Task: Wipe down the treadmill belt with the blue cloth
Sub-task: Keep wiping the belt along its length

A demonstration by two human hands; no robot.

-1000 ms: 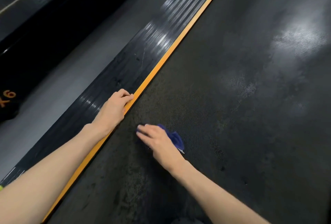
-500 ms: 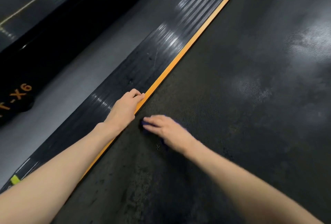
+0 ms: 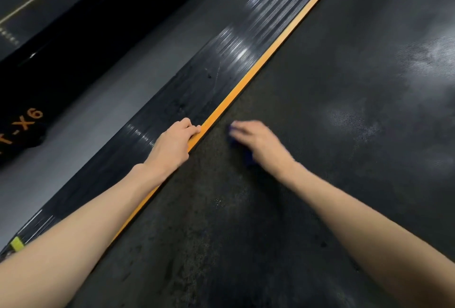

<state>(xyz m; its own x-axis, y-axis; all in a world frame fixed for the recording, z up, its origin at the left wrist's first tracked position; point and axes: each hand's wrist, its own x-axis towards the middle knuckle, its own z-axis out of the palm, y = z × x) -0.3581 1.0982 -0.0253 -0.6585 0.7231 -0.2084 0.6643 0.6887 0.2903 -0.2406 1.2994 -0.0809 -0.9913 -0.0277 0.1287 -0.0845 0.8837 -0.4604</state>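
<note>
The dark textured treadmill belt fills the right and lower part of the view. My right hand lies flat on the blue cloth and presses it onto the belt just right of the orange stripe; only small blue edges of the cloth show under the palm and fingertips. My left hand rests on the ribbed black side rail, its fingers curled over the orange stripe at the belt's edge.
A grey floor strip runs left of the rail. Beyond it stands a black machine base with orange lettering. A small yellow-green tag sits at the rail's near end. Pale sheen marks the belt at the right.
My right hand has slid the cloth away from me along the belt beside the orange stripe. My left hand stays on the rail; the camera has shifted forward.
</note>
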